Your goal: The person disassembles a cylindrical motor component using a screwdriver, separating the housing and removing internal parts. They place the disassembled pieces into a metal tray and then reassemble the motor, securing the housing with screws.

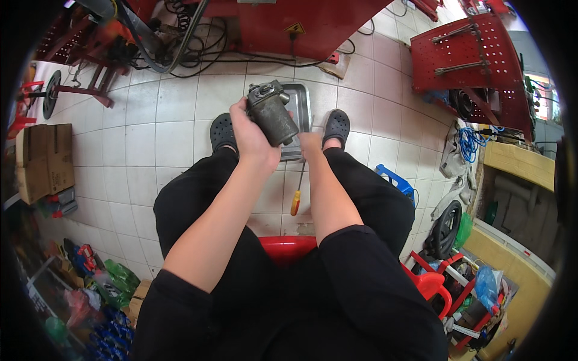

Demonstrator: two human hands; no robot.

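Note:
In my left hand is a dark, worn cylindrical motor, tilted, with a fitting on its upper end. My fingers wrap round its left side and underside. My right hand is lower, over the right rim of a shallow grey metal tray on the floor between my feet. A long screwdriver with a yellow and red handle points back toward me. Its thin shaft lines up on both sides of my closed right hand; the fingers themselves are mostly hidden.
A red machine with black cables stands ahead. At right is a red perforated panel with wrenches. A blue tool lies beside my right leg. Cardboard boxes stand at left. I sit on a red stool.

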